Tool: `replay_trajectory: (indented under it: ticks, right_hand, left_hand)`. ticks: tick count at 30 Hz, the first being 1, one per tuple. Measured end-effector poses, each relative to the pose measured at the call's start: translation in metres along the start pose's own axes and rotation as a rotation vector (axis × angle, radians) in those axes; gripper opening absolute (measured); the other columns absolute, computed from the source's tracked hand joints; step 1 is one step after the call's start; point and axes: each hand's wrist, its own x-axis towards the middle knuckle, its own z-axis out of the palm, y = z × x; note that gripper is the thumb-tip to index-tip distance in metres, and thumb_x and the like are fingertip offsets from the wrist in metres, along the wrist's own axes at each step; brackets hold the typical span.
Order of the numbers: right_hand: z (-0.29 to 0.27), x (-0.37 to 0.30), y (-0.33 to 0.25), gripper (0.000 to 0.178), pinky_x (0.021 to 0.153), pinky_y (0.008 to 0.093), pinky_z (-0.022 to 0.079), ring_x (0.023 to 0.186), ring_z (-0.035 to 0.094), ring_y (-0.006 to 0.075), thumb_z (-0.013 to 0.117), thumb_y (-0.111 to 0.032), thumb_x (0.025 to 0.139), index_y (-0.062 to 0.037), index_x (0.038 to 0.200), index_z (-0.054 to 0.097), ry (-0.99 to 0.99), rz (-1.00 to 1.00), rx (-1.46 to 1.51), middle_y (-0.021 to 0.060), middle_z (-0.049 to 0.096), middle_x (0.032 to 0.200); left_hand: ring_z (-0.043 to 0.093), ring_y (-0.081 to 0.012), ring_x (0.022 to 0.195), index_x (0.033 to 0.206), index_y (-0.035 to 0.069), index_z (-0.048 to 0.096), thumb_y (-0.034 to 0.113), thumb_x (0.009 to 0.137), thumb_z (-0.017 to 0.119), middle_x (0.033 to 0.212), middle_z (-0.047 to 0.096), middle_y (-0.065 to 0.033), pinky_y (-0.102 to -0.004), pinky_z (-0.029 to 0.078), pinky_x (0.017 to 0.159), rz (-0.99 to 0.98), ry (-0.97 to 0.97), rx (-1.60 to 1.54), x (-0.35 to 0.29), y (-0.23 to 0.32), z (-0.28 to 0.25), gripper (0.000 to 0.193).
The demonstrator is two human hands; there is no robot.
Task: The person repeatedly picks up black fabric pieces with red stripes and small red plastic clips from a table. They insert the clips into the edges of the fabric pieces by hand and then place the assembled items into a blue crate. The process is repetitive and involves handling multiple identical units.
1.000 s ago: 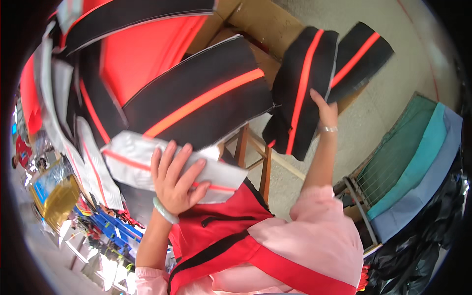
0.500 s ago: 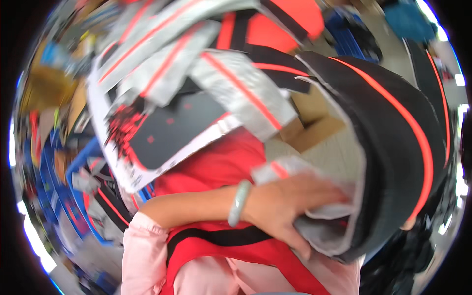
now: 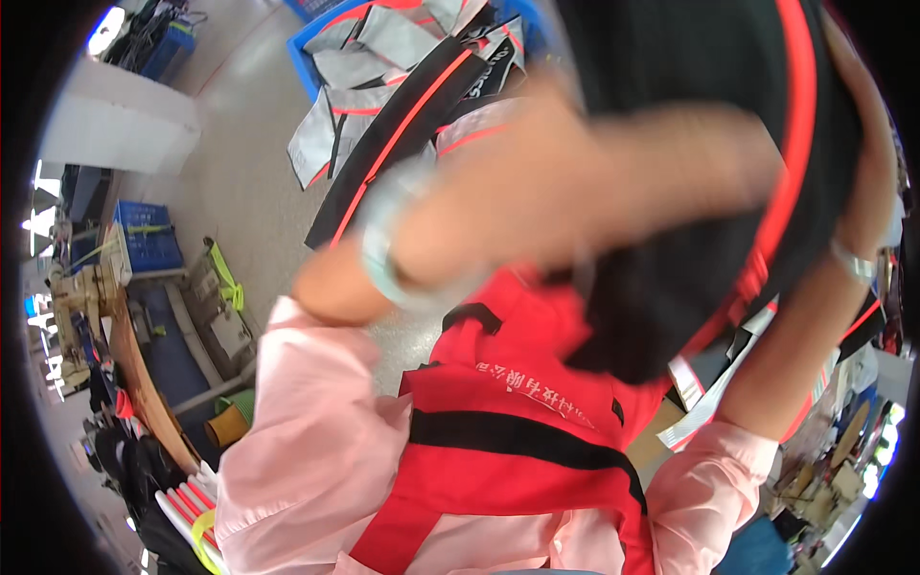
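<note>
While most of the frame is filled by arms and cloth, one container shows clearly at the top centre: a blue crate (image 3: 309,38) standing on the pale floor (image 3: 240,172). It is heaped with cut fabric pieces (image 3: 383,57), grey and black with thin red-orange stripes, and several of them hang over its rim onto the floor. A second, smaller blue basket (image 3: 149,237) with a lattice wall stands at the left of the frame; what lies in it is too small to tell.

The left hand (image 3: 594,182) is blurred and crosses the upper middle of the frame, fingers stretched toward the right and laid on the black fabric piece (image 3: 709,144). A pale green bangle (image 3: 383,254) sits on its wrist. Whether the fingers close on the cloth I cannot tell, because of the blur.

The black fabric piece fills the upper right of the frame. It looks soft and matte, with a curved red-orange stripe running along its right edge. The right hand (image 3: 867,134) is at the far right edge, behind this cloth and touching it; its grip is hidden. A thin silvery bracelet (image 3: 851,261) circles that wrist.

Below, the person wears a pink shirt (image 3: 307,431) and a red apron (image 3: 517,450) with a black band.
</note>
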Motion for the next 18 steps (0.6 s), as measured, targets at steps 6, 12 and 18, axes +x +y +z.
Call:
replay_trajectory:
  ticks: [6, 12, 18]
  right_hand:
    - [0.17, 0.031, -0.005, 0.04, 0.088, 0.0295, 0.05, 0.1, 0.062, 0.0173, 0.056, -0.013, 0.092, 0.0018, 0.129, 0.052, -0.393, 0.292, 0.702, 0.0109, 0.061, 0.119]
    - [0.216, -0.068, 0.091, 0.065, 0.084, 0.0296, 0.051, 0.097, 0.063, 0.0177, 0.073, -0.027, 0.085, 0.0016, 0.136, 0.045, -0.457, 0.5, 0.488, 0.0108, 0.063, 0.116]
    - [0.123, -0.202, 0.137, 0.044, 0.091, 0.0301, 0.048, 0.104, 0.061, 0.0175, 0.065, -0.02, 0.092, -0.0003, 0.13, 0.054, -0.677, 0.752, 0.118, 0.0119, 0.062, 0.12]
  left_hand:
    - [0.063, -0.0234, 0.111, 0.125, -0.004, 0.058, 0.025, 0.094, 0.059, 0.121, 0.065, -0.0147, -0.0352, 0.048, 0.099, 0.275, 0.299, 0.768, -0.108, 0.084, -0.169, 0.043]
    - [0.066, -0.0204, 0.098, 0.121, -0.006, 0.06, 0.024, 0.082, 0.074, 0.111, 0.068, -0.0125, -0.0321, 0.051, 0.09, -0.541, 0.677, 0.591, -0.177, 0.021, -0.305, 0.051]
    - [0.066, -0.0214, 0.095, 0.124, -0.006, 0.059, 0.017, 0.076, 0.078, 0.109, 0.069, -0.0159, -0.0331, 0.05, 0.087, -0.652, 0.795, 0.972, -0.224, -0.136, -0.432, 0.056]
